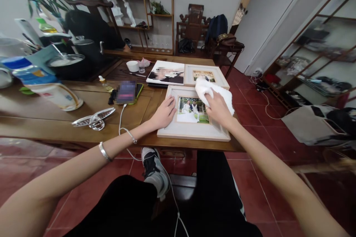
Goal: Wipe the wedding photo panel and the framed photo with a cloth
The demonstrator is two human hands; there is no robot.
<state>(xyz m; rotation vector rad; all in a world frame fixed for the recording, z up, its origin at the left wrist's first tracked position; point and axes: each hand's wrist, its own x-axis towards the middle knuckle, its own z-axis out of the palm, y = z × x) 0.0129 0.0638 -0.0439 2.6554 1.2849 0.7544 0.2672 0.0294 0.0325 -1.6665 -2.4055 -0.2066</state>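
Observation:
A white-framed photo (191,130) lies flat at the near edge of the wooden table (83,126). My left hand (164,113) rests flat on the frame's left side, fingers stretched out. My right hand (218,109) is closed on a white cloth (213,90) and presses it on the picture's upper right part. Behind this frame lie a second framed photo (205,75) and an unframed print (167,73).
A phone (127,92) with a white cable, a metal clip (94,118), a small bottle (104,82), a white bowl (132,66) and a tipped paper tub (59,98) lie on the table's left. A shelf unit and chairs stand behind. Red tiled floor lies to the right.

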